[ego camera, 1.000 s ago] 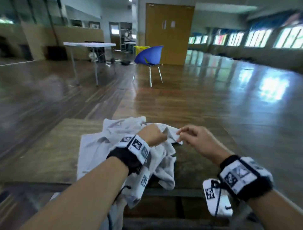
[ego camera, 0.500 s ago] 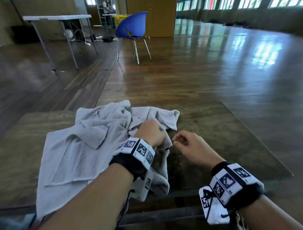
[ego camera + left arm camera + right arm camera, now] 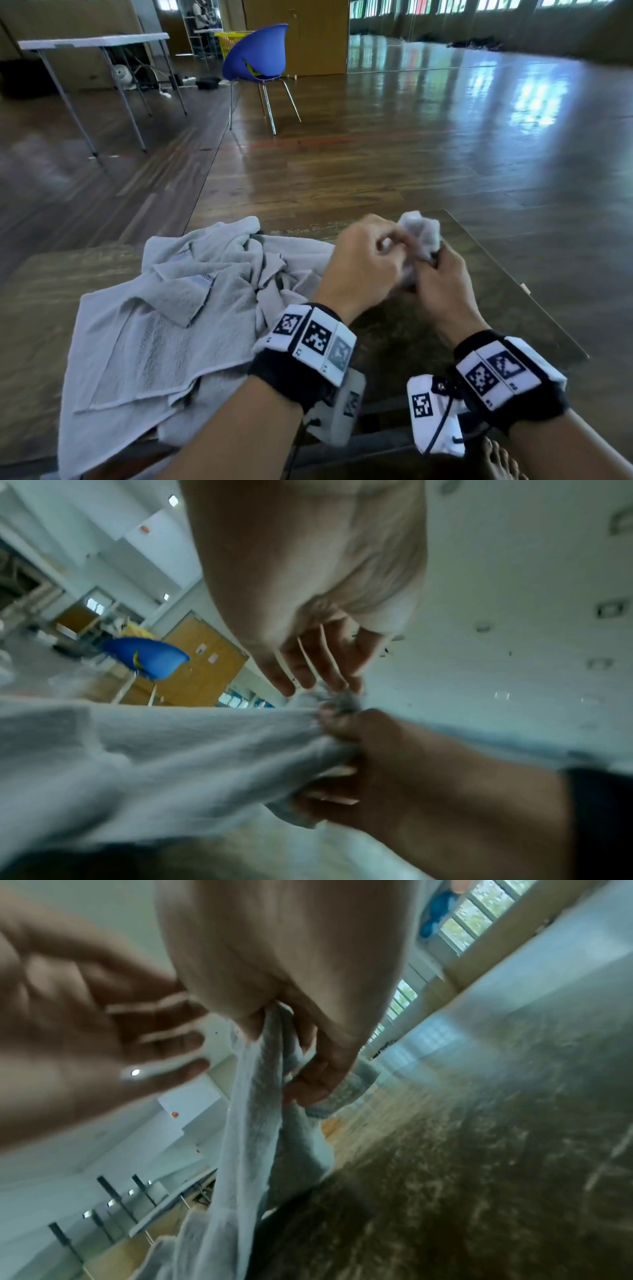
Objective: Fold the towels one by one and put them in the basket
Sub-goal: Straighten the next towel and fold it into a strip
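A heap of crumpled grey towels (image 3: 164, 318) lies on the left half of the dark wooden table (image 3: 507, 308). One towel end (image 3: 421, 233) is raised above the table's middle, bunched between both hands. My left hand (image 3: 363, 263) pinches that end from the left, its fingers (image 3: 318, 666) curled down onto the cloth (image 3: 171, 750). My right hand (image 3: 442, 291) grips the same towel just below, its fingers (image 3: 315, 1074) wrapped round a hanging strip of it (image 3: 253, 1123). A yellow basket (image 3: 233, 41) stands far off behind a blue chair.
The blue chair (image 3: 257, 58) and a white folding table (image 3: 92, 41) stand on the glossy wooden floor beyond. The table's right edge (image 3: 524, 291) runs close to my right hand. Towels hang over the near left edge. A bare foot (image 3: 500, 459) shows at bottom right.
My left hand has lifted a towel end out of the heap, up and to the right. My right hand, empty before, has closed on that same end.
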Demonstrator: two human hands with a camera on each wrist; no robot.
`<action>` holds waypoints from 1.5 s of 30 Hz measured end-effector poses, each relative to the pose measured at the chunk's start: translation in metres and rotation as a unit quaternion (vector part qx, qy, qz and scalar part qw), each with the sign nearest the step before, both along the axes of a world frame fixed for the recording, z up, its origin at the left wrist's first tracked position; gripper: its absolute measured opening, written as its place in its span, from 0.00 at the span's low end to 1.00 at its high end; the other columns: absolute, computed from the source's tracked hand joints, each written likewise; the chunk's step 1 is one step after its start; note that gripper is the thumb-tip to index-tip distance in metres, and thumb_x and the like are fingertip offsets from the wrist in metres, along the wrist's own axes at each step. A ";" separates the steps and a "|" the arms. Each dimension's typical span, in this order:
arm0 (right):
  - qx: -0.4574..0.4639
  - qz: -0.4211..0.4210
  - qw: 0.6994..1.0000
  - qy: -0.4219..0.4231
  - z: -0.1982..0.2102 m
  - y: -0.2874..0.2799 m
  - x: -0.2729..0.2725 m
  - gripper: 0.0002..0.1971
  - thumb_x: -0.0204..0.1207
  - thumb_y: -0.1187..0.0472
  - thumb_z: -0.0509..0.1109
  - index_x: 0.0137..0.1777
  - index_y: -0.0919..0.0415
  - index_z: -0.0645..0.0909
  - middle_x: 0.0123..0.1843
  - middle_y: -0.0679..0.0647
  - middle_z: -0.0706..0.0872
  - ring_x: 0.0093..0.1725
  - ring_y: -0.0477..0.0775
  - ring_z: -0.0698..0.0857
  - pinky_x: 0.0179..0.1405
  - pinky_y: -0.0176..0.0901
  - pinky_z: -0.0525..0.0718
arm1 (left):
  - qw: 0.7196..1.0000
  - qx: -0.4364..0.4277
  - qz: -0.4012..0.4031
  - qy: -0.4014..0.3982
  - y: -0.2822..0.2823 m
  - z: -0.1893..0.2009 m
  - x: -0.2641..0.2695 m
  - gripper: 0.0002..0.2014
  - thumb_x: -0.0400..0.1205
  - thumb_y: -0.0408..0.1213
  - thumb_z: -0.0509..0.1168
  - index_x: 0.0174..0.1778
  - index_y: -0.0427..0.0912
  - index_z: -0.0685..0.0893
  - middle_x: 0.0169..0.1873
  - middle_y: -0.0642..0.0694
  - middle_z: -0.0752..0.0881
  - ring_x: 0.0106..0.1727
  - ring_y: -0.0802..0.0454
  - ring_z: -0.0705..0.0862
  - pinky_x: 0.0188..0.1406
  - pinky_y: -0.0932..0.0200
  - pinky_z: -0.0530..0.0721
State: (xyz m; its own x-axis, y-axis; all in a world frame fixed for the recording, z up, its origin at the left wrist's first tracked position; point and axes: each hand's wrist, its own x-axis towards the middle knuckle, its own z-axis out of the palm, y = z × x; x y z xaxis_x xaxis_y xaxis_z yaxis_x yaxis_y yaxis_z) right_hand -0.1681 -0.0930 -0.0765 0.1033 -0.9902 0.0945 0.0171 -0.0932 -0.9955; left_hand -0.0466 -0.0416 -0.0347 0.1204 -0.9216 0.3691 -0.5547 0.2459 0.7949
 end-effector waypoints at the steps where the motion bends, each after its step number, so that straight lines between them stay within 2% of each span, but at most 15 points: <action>1: -0.018 -0.021 0.999 -0.016 0.002 -0.002 -0.001 0.09 0.84 0.63 0.67 0.48 0.47 0.85 0.47 0.51 0.92 0.50 0.52 0.92 0.55 0.63 0.90 | 0.998 0.011 0.030 -0.046 -0.003 -0.004 0.008 0.11 0.79 0.33 0.69 0.55 0.48 0.87 0.57 0.54 0.83 0.55 0.57 0.81 0.56 0.61 0.82; 4: -0.032 -0.057 0.986 -0.150 0.014 -0.002 -0.003 0.08 0.83 0.54 0.69 0.48 0.40 0.87 0.52 0.47 0.93 0.56 0.49 0.92 0.60 0.64 0.89 | 0.964 0.161 0.082 -0.193 -0.010 -0.025 0.032 0.20 0.77 0.42 0.71 0.65 0.54 0.77 0.63 0.48 0.77 0.65 0.49 0.74 0.68 0.48 0.77; 8: -0.041 -0.117 0.960 -0.252 0.020 -0.008 -0.011 0.08 0.81 0.53 0.70 0.58 0.46 0.84 0.61 0.51 0.91 0.63 0.51 0.89 0.67 0.62 0.85 | 0.934 0.192 0.161 -0.254 -0.012 -0.036 0.040 0.10 0.78 0.48 0.68 0.34 0.54 0.75 0.45 0.44 0.85 0.51 0.40 0.85 0.54 0.42 0.84; 12: -0.013 -0.091 0.989 -0.115 0.013 -0.020 -0.024 0.25 0.79 0.60 0.72 0.75 0.54 0.73 0.68 0.53 0.86 0.66 0.49 0.86 0.70 0.54 0.84 | 0.968 0.090 0.194 -0.127 -0.020 -0.025 0.034 0.11 0.81 0.36 0.62 0.33 0.52 0.78 0.29 0.55 0.81 0.36 0.50 0.84 0.35 0.56 0.77; 15: 0.047 -0.016 0.997 0.066 0.006 -0.023 -0.027 0.35 0.73 0.55 0.76 0.77 0.64 0.67 0.64 0.59 0.86 0.64 0.56 0.86 0.69 0.60 0.84 | 0.984 0.025 0.174 -0.043 -0.022 -0.011 0.025 0.08 0.84 0.35 0.60 0.42 0.45 0.84 0.34 0.49 0.87 0.41 0.47 0.86 0.43 0.48 0.85; 18: 0.056 0.107 0.990 0.075 0.004 -0.019 -0.024 0.50 0.63 0.45 0.82 0.80 0.63 0.62 0.68 0.58 0.84 0.68 0.56 0.85 0.70 0.59 0.82 | 0.995 0.019 0.096 0.029 -0.020 -0.004 0.017 0.08 0.85 0.34 0.61 0.49 0.46 0.86 0.41 0.46 0.90 0.45 0.49 0.88 0.46 0.46 0.88; 20: 0.016 0.168 0.981 0.094 0.003 -0.017 -0.022 0.45 0.65 0.50 0.84 0.78 0.60 0.64 0.66 0.53 0.86 0.67 0.51 0.86 0.67 0.51 0.85 | 0.997 0.039 0.014 0.058 -0.017 -0.001 0.007 0.09 0.84 0.34 0.63 0.50 0.50 0.88 0.41 0.48 0.90 0.41 0.56 0.87 0.39 0.58 0.86; 23: -0.033 0.120 0.984 0.127 0.001 -0.018 -0.025 0.17 0.75 0.67 0.74 0.62 0.53 0.80 0.51 0.49 0.91 0.51 0.45 0.90 0.41 0.32 0.86 | 0.995 0.042 -0.049 0.080 -0.018 -0.002 0.001 0.14 0.82 0.28 0.66 0.54 0.52 0.88 0.47 0.53 0.91 0.50 0.59 0.88 0.50 0.62 0.87; 26: -0.011 0.003 0.998 0.065 0.006 -0.025 -0.038 0.04 0.81 0.63 0.71 0.47 0.54 0.84 0.40 0.48 0.92 0.41 0.46 0.92 0.31 0.33 0.83 | 0.997 0.054 0.016 -0.057 -0.023 -0.011 0.009 0.20 0.78 0.29 0.68 0.66 0.49 0.82 0.61 0.48 0.84 0.63 0.54 0.83 0.63 0.57 0.82; 28: 0.010 -0.024 0.999 -0.020 0.014 -0.026 -0.043 0.03 0.82 0.60 0.71 0.50 0.57 0.86 0.41 0.50 0.93 0.43 0.48 0.93 0.36 0.37 0.87 | 0.977 0.128 0.039 -0.164 -0.025 -0.020 0.014 0.22 0.77 0.36 0.72 0.68 0.45 0.81 0.61 0.45 0.84 0.63 0.49 0.82 0.61 0.54 0.82; 31: 0.035 0.011 0.994 -0.100 0.018 -0.024 -0.046 0.12 0.81 0.59 0.73 0.60 0.64 0.86 0.51 0.59 0.93 0.51 0.55 0.93 0.49 0.46 0.91 | 0.972 0.175 0.020 -0.155 -0.024 -0.031 0.013 0.04 0.77 0.39 0.72 0.41 0.54 0.87 0.34 0.57 0.87 0.41 0.55 0.86 0.36 0.65 0.78; 34: 0.065 0.058 0.993 -0.085 0.013 -0.023 -0.044 0.20 0.76 0.58 0.76 0.65 0.65 0.81 0.56 0.62 0.91 0.57 0.60 0.92 0.62 0.58 0.88 | 0.983 0.120 0.067 -0.124 -0.029 -0.028 0.011 0.16 0.79 0.37 0.67 0.23 0.50 0.79 0.18 0.58 0.80 0.24 0.65 0.77 0.21 0.72 0.69; 39: 0.078 0.001 0.997 0.008 0.007 -0.027 -0.045 0.36 0.68 0.52 0.79 0.73 0.64 0.69 0.62 0.60 0.87 0.61 0.57 0.88 0.67 0.60 0.85 | 0.975 0.084 0.205 -0.004 -0.038 -0.014 0.015 0.17 0.84 0.35 0.57 0.27 0.44 0.75 0.22 0.55 0.77 0.26 0.59 0.74 0.25 0.60 0.66; 42: 0.059 -0.048 0.990 0.121 0.007 -0.026 -0.050 0.41 0.74 0.51 0.77 0.80 0.56 0.57 0.73 0.58 0.75 0.68 0.53 0.78 0.67 0.52 0.80 | 0.967 0.102 0.208 0.102 -0.038 -0.012 0.017 0.18 0.84 0.38 0.57 0.26 0.46 0.75 0.14 0.60 0.77 0.20 0.65 0.75 0.24 0.63 0.69; 45: -0.005 -0.072 0.963 0.259 0.006 -0.021 -0.052 0.43 0.76 0.52 0.75 0.85 0.54 0.54 0.82 0.58 0.59 0.78 0.57 0.63 0.74 0.53 0.69 | 0.962 0.125 0.169 0.172 -0.036 -0.009 0.015 0.14 0.83 0.41 0.59 0.31 0.45 0.81 0.25 0.52 0.84 0.32 0.53 0.82 0.36 0.55 0.79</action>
State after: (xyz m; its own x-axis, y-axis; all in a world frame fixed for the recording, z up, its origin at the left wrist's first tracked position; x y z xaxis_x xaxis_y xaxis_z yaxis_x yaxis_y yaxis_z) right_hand -0.2197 -0.1136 -0.0701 0.0003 -0.9970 0.0779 -0.4948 -0.0678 -0.8664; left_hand -0.0319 -0.0775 -0.0438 0.5037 -0.8635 0.0255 -0.2629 -0.1251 0.9567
